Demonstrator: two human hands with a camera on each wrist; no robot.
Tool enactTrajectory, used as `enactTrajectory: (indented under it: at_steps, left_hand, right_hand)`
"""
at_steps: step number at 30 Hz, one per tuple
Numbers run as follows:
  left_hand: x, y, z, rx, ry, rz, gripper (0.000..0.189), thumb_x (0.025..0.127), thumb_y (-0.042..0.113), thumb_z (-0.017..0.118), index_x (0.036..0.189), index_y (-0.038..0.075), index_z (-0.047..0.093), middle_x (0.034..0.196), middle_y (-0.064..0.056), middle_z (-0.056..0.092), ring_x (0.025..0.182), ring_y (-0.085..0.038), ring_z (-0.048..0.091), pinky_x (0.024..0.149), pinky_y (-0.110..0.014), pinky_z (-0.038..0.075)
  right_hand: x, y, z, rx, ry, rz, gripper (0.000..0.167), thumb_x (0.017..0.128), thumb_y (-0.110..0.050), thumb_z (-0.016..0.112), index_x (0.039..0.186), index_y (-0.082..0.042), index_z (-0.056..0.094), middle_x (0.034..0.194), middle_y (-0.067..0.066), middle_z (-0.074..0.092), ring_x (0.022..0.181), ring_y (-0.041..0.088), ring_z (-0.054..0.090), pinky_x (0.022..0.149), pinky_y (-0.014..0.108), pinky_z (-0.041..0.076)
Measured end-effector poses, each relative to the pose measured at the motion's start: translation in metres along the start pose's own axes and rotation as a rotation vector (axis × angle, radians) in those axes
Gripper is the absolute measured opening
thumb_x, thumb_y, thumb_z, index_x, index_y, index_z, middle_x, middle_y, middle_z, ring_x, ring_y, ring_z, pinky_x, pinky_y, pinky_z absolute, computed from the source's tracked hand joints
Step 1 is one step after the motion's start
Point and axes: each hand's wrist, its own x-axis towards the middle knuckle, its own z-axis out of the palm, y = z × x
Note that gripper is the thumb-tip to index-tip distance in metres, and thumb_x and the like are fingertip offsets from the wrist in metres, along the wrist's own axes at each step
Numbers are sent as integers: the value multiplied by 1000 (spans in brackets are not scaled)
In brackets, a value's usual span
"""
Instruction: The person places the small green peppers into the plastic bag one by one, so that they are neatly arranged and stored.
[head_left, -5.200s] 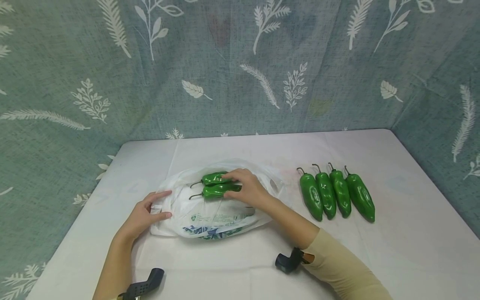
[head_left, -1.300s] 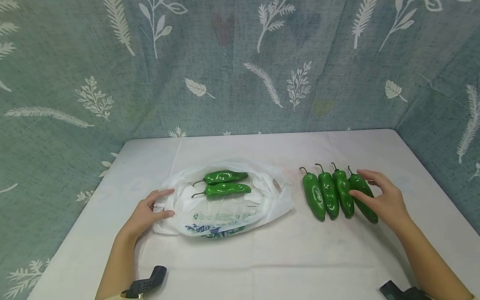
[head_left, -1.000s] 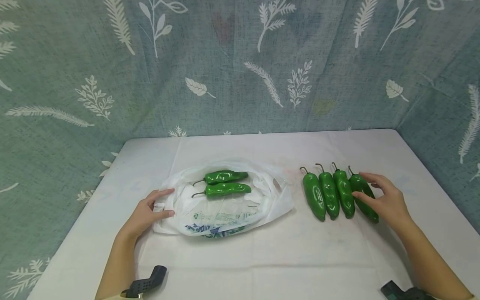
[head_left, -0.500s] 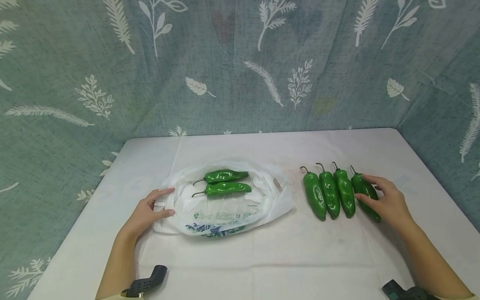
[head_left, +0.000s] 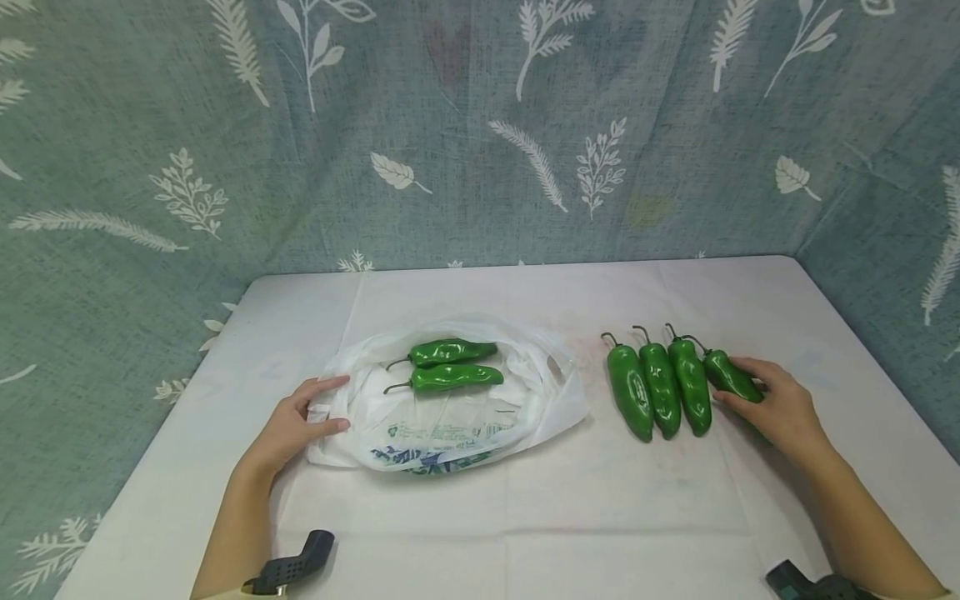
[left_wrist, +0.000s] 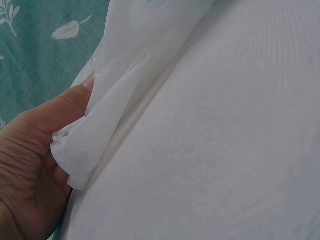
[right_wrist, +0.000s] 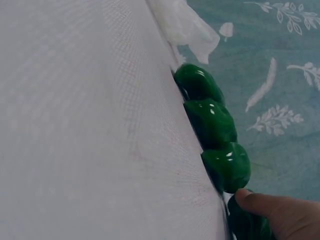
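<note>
At the left end of a white plastic bag (head_left: 551, 412), my left hand (head_left: 285, 427) holds the edge, thumb and fingers on either side of it. The bag's crumpled corner (left_wrist: 95, 135) shows between them in the left wrist view. Two green peppers (head_left: 457, 378) lie side by side on the bag, stems pointing left. To the right, my right hand (head_left: 780, 408) grips the outermost green pepper (head_left: 729, 377) of a row between thumb and fingers; it lies slanted, its lower end hidden by the hand. The right wrist view shows the thumb (right_wrist: 280, 207) against that pepper.
Three more green peppers (head_left: 658, 392) stand in a close row just left of my right hand, stems away from me. A white cloth (head_left: 525, 533) covers the table. Behind it hangs a blue-green leaf-patterned curtain (head_left: 450, 217).
Earlier my right hand was on the peppers on the bag; it moved right to the row. The outermost pepper has since turned, its stem end swinging left. My left hand stayed at the bag.
</note>
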Motion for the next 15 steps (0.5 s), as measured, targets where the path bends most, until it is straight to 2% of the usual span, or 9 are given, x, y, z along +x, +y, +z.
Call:
enactTrajectory:
  at_steps: [7,15]
  left_hand:
    - [-1,0,0,2,1,6,76,76,28,79,142,12,43,156,-23,9,142,-45,5,110,-65,13]
    - [-1,2,0,6,5,14,75,76,27,79,141,13,43,156,-22,12,143,-45,6,109,-65,13]
  right_hand:
    - [0,3,1,27,-32,83,62,93,-38,57,135,5,44,132,35,44,117,54,43,88,66,39]
    - [1,4,3,29,-1,129,62,92,-41,58,134,3,46,129,36,47,114,54,46,85,65,42]
